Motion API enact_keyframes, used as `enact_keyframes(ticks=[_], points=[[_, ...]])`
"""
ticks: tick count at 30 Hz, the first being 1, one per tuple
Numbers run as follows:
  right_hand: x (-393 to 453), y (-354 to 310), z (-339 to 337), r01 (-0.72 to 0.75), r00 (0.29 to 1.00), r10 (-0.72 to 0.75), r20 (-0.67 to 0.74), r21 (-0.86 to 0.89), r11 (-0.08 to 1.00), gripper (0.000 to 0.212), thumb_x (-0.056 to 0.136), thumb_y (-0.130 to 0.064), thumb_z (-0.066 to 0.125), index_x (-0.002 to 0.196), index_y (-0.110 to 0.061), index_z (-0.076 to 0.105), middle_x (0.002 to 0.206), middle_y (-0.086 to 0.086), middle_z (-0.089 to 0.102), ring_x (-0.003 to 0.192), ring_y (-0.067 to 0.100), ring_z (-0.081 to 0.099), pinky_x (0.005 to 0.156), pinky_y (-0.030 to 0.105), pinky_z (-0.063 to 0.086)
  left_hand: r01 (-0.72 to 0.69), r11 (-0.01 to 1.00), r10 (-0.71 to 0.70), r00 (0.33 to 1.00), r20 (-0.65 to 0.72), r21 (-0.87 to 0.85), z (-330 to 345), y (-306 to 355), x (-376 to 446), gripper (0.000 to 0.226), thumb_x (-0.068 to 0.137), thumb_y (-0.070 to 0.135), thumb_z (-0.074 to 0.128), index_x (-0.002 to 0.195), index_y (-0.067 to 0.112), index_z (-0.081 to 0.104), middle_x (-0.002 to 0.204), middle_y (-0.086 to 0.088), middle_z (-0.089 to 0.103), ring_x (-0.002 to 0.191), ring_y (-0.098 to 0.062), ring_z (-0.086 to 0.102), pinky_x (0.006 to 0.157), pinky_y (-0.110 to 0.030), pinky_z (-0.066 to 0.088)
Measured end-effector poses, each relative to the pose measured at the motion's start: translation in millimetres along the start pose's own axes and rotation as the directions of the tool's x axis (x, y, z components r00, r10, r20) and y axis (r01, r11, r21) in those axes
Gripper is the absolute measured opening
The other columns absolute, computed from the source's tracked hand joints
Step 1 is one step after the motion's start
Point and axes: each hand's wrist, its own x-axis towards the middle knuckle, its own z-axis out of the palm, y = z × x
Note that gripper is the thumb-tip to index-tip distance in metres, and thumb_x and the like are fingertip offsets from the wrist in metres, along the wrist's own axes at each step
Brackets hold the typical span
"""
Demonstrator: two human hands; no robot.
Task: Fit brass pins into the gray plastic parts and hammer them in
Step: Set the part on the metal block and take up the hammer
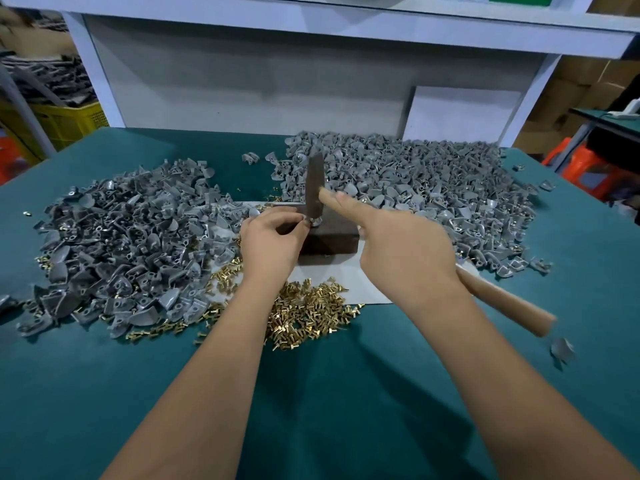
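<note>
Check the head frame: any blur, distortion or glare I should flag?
Head view: motion blur on the hammer handle and right hand; left hand and brass pins stay fairly sharp; wide-angle bowing bends the table edge and shelf frame; lighting soft and even, no strong glare.

bench [104,393]: my work surface is a plain teal-green, no pattern
gray plastic parts [121,237]: the heap on my left is a darker, duller gray
right heap [433,178]: lighter gray, pale where the light catches it
brass pins [304,313]: shiny yellow-gold, scattered in front of me
block [329,244]: dark brown, almost black on its near face
sheet [346,282]: white, under the block
hammer [315,181]: dark gray-brown metal head, pale tan wooden handle
crate [69,123]: yellow, with a mesh of small holes
stool [588,168]: bright orange-red
shelf frame [311,15]: white with a faint bluish tint
</note>
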Motion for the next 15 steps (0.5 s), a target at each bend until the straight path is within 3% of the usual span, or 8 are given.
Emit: enact_keyframes(ticks=[5, 8, 10, 13, 15], points=[[-2.1, -4.8, -7.7, -0.090, 0.991, 0.084, -0.106, -0.057, 0.994, 0.085, 0.084, -0.009, 0.056, 0.146, -0.052, 0.017, 0.066, 0.001, 0.045, 0.041, 0.018, 0.025, 0.040, 0.021, 0.013, 0.016, 1.000, -0.015, 1.000, -0.006, 0.014, 1.4, -2.8, -0.1, 0.015, 0.085, 0.027, 0.074, 0.097, 0.019, 0.078, 0.110, 0.007, 0.069, 0.117, -0.027, 0.054, 0.105, -0.044, 0.042], [-3.1, -3.6, -4.8, -0.007, 1.000, 0.007, 0.003, -0.095, 0.995, 0.088, 0.086, -0.005, 0.049, 0.145, -0.057, 0.010, 0.067, -0.003, 0.042, 0.049, 0.021, 0.036, 0.041, 0.026, 0.019, 0.015, 1.000, -0.015, 1.000, -0.002, -0.012, 1.4, -2.4, 0.9, 0.012, 0.085, 0.023, 0.075, 0.095, 0.018, 0.079, 0.107, 0.007, 0.071, 0.116, -0.029, 0.055, 0.102, -0.046, 0.044], [-0.3, -2.8, -7.8, -0.037, 0.999, 0.036, -0.020, -0.097, 0.995, 0.087, 0.086, -0.005, 0.050, 0.145, -0.056, 0.010, 0.068, -0.003, 0.047, 0.052, 0.022, 0.044, 0.042, 0.026, 0.019, 0.017, 1.000, -0.018, 1.000, -0.014, -0.011, 1.8, -2.7, 0.2, 0.012, 0.084, 0.023, 0.075, 0.094, 0.018, 0.079, 0.107, 0.007, 0.071, 0.117, -0.029, 0.055, 0.103, -0.045, 0.044], [-1.7, -5.1, -11.4, -0.088, 0.993, 0.078, -0.091, -0.117, 0.989, 0.087, 0.086, -0.008, 0.053, 0.147, -0.052, 0.008, 0.069, 0.001, 0.044, 0.044, 0.020, 0.032, 0.040, 0.023, 0.015, 0.008, 1.000, -0.008, 1.000, -0.030, 0.011, 2.7, -4.7, 0.3, 0.014, 0.084, 0.025, 0.076, 0.096, 0.018, 0.078, 0.109, 0.006, 0.070, 0.118, -0.028, 0.054, 0.104, -0.044, 0.043], [-1.3, -5.0, -8.4, -0.014, 0.998, 0.006, -0.057, -0.139, 0.990, 0.086, 0.086, -0.008, 0.051, 0.145, -0.055, 0.008, 0.070, 0.001, 0.049, 0.049, 0.023, 0.038, 0.041, 0.025, 0.018, 0.023, 1.000, -0.023, 1.000, -0.015, -0.003, 2.0, -4.8, 2.0, 0.014, 0.084, 0.026, 0.076, 0.096, 0.018, 0.079, 0.110, 0.007, 0.071, 0.119, -0.028, 0.054, 0.104, -0.045, 0.043]])
